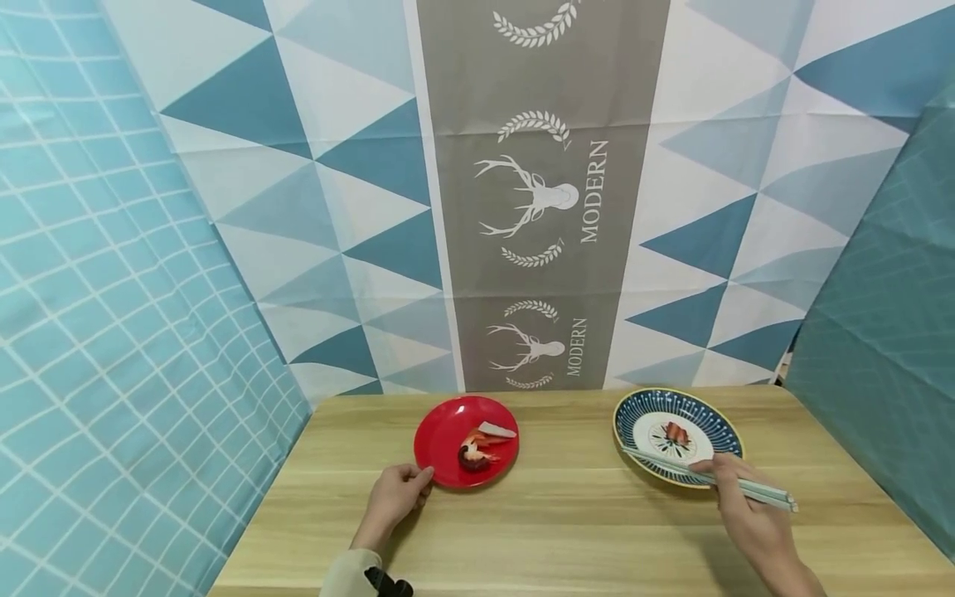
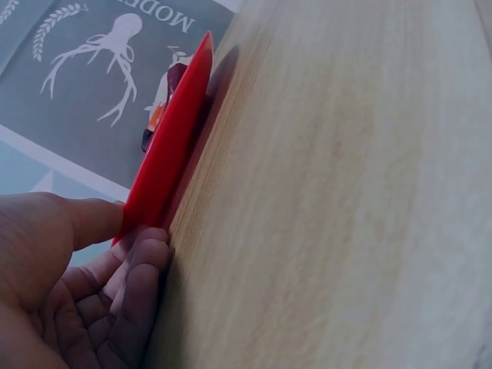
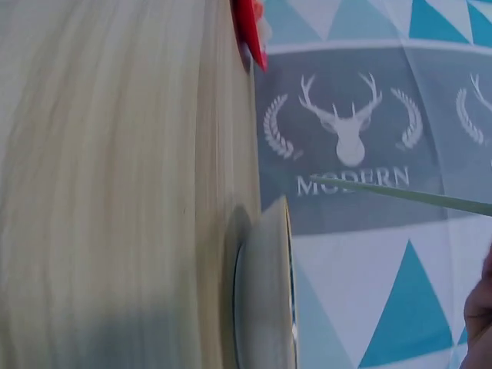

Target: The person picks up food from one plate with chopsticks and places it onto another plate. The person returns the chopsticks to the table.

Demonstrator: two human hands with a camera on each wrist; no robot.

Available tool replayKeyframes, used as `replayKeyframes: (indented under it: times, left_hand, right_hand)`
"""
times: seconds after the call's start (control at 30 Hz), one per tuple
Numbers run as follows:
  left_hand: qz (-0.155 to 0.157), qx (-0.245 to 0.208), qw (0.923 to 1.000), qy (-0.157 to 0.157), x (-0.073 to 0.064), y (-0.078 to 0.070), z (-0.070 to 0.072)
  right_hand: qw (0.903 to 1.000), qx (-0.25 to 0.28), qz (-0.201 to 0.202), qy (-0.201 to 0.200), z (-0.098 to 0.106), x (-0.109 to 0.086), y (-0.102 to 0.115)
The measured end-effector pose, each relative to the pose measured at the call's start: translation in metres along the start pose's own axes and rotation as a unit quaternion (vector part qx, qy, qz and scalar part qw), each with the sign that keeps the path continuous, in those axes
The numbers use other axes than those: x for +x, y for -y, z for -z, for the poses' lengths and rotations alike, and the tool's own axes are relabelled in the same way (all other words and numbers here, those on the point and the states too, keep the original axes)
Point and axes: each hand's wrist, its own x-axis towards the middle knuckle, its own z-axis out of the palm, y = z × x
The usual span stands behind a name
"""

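My left hand (image 1: 395, 497) pinches the near-left rim of a red plate (image 1: 440, 427), thumb on top and curled fingers beneath, as the left wrist view shows. On that plate lie several food pieces (image 1: 476, 454): a white strip, something orange and a dark-edged round piece. At the right, my right hand (image 1: 757, 522) grips a pair of pale green chopsticks (image 1: 768, 495). Their tips point left, over the near-left rim of a blue-patterned plate (image 1: 715, 421) with a yellow edge. Small reddish-brown food pieces (image 1: 676, 433) sit at the middle of this plate. The right wrist view shows the chopsticks (image 3: 400, 192) above the plate's side (image 3: 265, 300).
Both plates stand near the back edge of a wooden table (image 1: 552, 514), with bare wood between them. Behind it hangs a cloth (image 1: 537, 274) with triangles and deer heads. A blue checked cloth (image 1: 149, 332) borders the left side, a teal one (image 1: 880, 332) the right.
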Motion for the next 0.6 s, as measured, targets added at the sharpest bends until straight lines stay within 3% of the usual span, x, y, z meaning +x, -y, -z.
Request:
replayKeyframes:
  times: [0.33, 0.6]
  left_hand:
    - [0.008, -0.003, 1.0, 0.002, -0.002, 0.0, -0.002]
    - [-0.001, -0.001, 1.0, -0.004, -0.002, 0.001, -0.002]
  right_hand:
    - [0.996, -0.049, -0.066, 0.036, 0.025, -0.011, -0.03]
    - [0.9977, -0.042, -0.048, 0.025, 0.033, -0.01, -0.049]
